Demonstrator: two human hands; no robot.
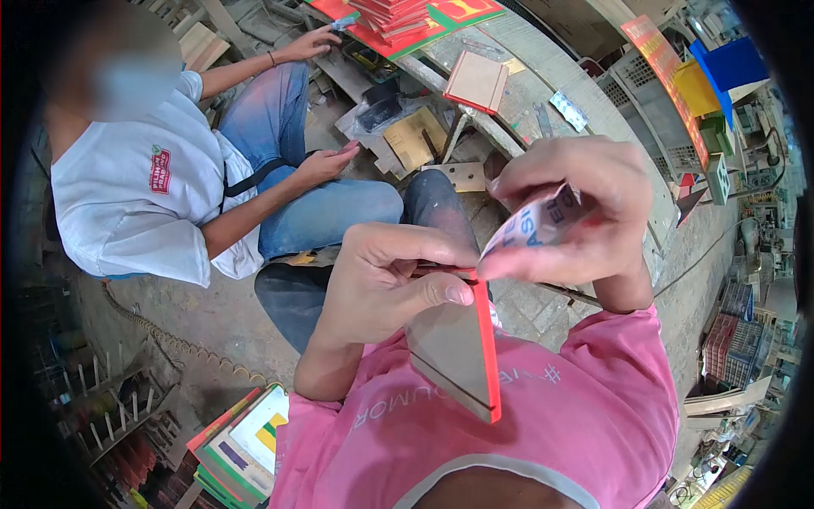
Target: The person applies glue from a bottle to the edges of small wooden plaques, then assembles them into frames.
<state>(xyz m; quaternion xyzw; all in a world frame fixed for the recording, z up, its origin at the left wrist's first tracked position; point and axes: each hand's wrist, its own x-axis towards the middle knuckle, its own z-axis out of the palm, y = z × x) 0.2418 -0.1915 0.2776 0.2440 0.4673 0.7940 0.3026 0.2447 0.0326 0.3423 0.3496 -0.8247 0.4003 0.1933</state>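
Observation:
My left hand [394,271] is closed on a thin grey-brown board [454,348] with a bright red edge, thumb on its face and fingers behind. The board hangs tilted in front of my pink shirt. At its upper corner my right hand [593,208] pinches a curled strip of white printed film [534,225] with blue letters. The strip's lower end comes right to the board's red corner, beside my left thumb. My right fingers partly cover the strip.
A co-worker [161,187] sits at the left, one hand reaching toward a stack of red pieces [394,17]. Another red-edged board [476,82] lies on the long bench [585,89] ahead. Colourful panels [242,450] lean at lower left, beside a coiled hose [195,360].

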